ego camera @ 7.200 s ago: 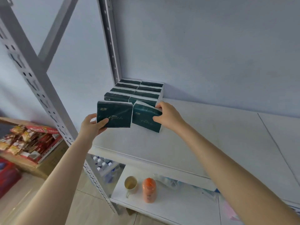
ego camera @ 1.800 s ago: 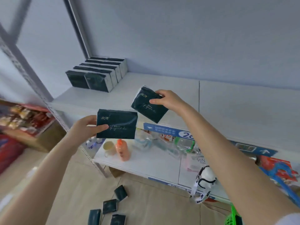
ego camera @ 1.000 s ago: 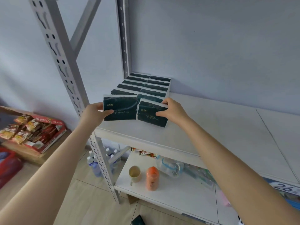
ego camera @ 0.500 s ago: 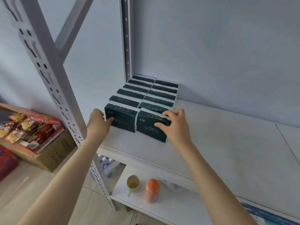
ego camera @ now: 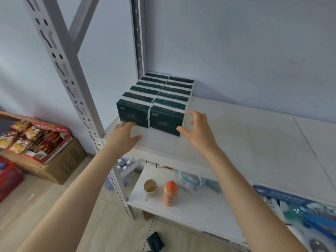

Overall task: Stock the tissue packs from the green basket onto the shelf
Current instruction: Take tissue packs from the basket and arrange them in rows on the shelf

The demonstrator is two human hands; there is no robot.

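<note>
Several dark green tissue packs stand in two rows (ego camera: 160, 93) at the back left corner of the white shelf (ego camera: 236, 139). The two front packs are the left one (ego camera: 133, 113) and the right one (ego camera: 166, 120), both upright. My left hand (ego camera: 123, 135) lies on the shelf just in front of the left pack, fingertips at its base, holding nothing. My right hand (ego camera: 197, 131) hovers with spread fingers at the right pack's right corner, thumb near its lower edge. The green basket is out of view.
A perforated shelf post (ego camera: 72, 84) rises left of my left hand. The lower shelf holds a cup (ego camera: 150, 187), an orange bottle (ego camera: 170, 195) and a plastic bottle (ego camera: 189, 180). One tissue pack (ego camera: 155, 241) lies on the floor. A snack carton (ego camera: 36, 142) sits at left.
Both hands have let go of the two front packs and drawn back slightly. The packs now stand against the rows behind them.
</note>
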